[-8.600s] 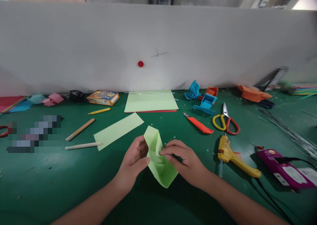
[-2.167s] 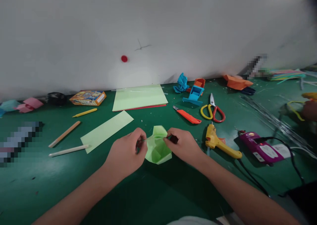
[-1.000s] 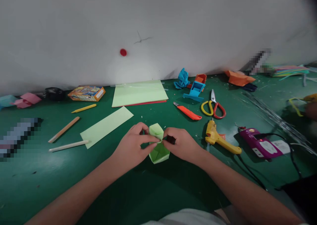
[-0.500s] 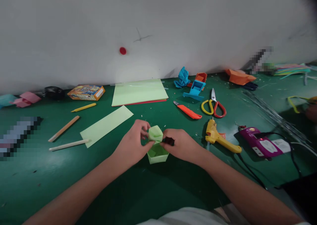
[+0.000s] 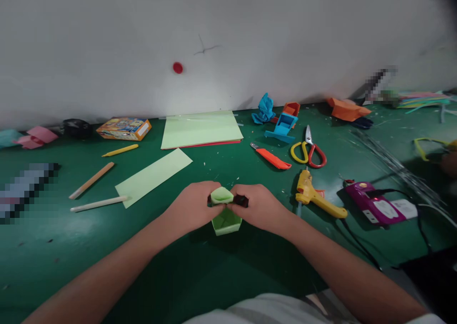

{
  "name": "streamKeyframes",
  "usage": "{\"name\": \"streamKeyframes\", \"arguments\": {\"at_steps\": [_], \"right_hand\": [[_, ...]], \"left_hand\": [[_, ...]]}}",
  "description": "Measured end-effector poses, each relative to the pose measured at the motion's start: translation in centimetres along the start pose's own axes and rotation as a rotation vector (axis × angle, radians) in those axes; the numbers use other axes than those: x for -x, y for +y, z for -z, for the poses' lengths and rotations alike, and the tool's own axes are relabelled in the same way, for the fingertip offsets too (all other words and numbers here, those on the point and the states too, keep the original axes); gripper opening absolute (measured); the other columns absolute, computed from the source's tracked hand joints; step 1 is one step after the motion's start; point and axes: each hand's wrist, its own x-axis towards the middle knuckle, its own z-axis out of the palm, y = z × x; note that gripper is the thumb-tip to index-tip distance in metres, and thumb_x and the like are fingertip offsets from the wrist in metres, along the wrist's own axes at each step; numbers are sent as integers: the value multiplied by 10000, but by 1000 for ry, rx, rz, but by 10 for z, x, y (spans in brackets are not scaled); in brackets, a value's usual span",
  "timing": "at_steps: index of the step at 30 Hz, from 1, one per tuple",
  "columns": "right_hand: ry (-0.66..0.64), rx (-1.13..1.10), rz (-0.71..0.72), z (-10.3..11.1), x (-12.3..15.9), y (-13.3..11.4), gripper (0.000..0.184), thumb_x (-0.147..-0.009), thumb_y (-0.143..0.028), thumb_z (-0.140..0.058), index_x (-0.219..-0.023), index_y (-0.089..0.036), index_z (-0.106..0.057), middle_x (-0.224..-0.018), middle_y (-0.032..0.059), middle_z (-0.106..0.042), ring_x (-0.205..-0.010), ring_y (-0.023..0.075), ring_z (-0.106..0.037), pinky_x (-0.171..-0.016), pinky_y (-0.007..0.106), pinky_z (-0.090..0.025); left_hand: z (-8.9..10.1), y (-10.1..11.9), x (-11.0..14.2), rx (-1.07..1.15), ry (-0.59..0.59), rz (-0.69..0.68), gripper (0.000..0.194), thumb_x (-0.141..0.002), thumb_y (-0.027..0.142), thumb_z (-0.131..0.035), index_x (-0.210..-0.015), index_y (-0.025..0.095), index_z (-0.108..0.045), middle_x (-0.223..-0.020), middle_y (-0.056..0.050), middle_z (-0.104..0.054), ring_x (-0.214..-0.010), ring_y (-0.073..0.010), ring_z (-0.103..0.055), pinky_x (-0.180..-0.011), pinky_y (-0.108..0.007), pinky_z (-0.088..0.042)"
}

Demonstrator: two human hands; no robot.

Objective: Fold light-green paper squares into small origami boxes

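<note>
A folded light-green paper piece (image 5: 226, 226) with box-like walls is held low over the green tabletop in front of me. Its upper flap stands up between my two hands. My left hand (image 5: 195, 201) pinches it from the left, thumb pressed near the middle fold. From the other side my right hand (image 5: 257, 205) grips it the same way, and the thumbs almost meet. The fingers behind the paper are partly hidden. A flat pale-green paper strip (image 5: 157, 176) lies beyond my left hand.
Pale-green sheets (image 5: 202, 129) rest against the wall. To the right lie an orange cutter knife (image 5: 273, 158), scissors (image 5: 309, 148), a yellow glue gun (image 5: 316, 198) and a purple power strip (image 5: 374, 205) with cables. Sticks (image 5: 93, 179) and a small box (image 5: 124, 128) are on the left.
My left hand has closed in, its raised fingers now down behind the paper. The upper flap looks lower and flatter. The view has shifted slightly.
</note>
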Motion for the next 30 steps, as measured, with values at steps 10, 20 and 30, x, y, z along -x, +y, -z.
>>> {"name": "streamKeyframes", "arguments": {"at_steps": [10, 20, 30], "right_hand": [[73, -120, 68, -11, 0, -4, 124, -774, -96, -623, -771, -217, -598, -759, -31, -657, -692, 135, -575, -619, 239, -372], [241, -197, 132, -14, -1, 6, 110, -754, -125, -606, -697, -214, -576, -702, -29, -617, -639, 123, -554, -594, 232, -383], [28, -39, -41, -7, -3, -1, 132, -758, -116, -632, -822, -220, -682, -706, -38, -650, -635, 129, -537, -562, 238, -321]], "left_hand": [[6, 0, 1, -227, -68, 23, 204, -789, 268, -537, -595, 218, -499, -652, -17, -571, -637, -202, -538, -576, -300, -239], [9, -3, 4, -184, -119, 57, 255, -877, 312, -522, -669, 213, -633, -668, -14, -633, -594, -175, -554, -543, -290, -273], [3, 0, 3, -241, -92, -5, 172, -852, 193, -583, -814, 222, -749, -960, -28, -736, -860, -223, -675, -687, -294, -405]]}}
